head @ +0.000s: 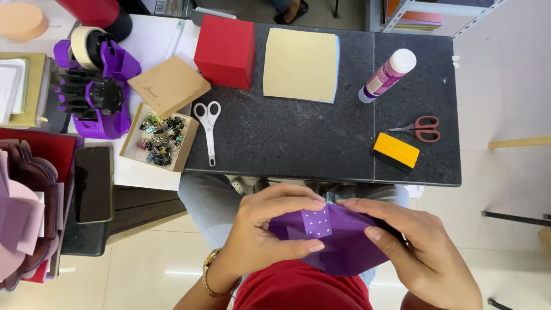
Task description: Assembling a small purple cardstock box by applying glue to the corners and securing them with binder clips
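Both my hands hold a folded purple paper piece [341,244] over my lap, below the table's near edge. It has a small white-dotted patch facing up. My left hand [264,229] grips its left side, thumb under and fingers curled over the top. My right hand [419,252] holds its right side with the fingers spread along the upper edge. A gold watch sits on my left wrist.
The dark table [298,143] carries a red box [225,50], a tan card stack [301,64], a glue bottle [388,74], white scissors [209,129], red scissors [422,128] and a yellow scraper [395,151]. At left stand a purple tape dispenser [97,86], a box of binder clips [159,138] and a phone [93,183].
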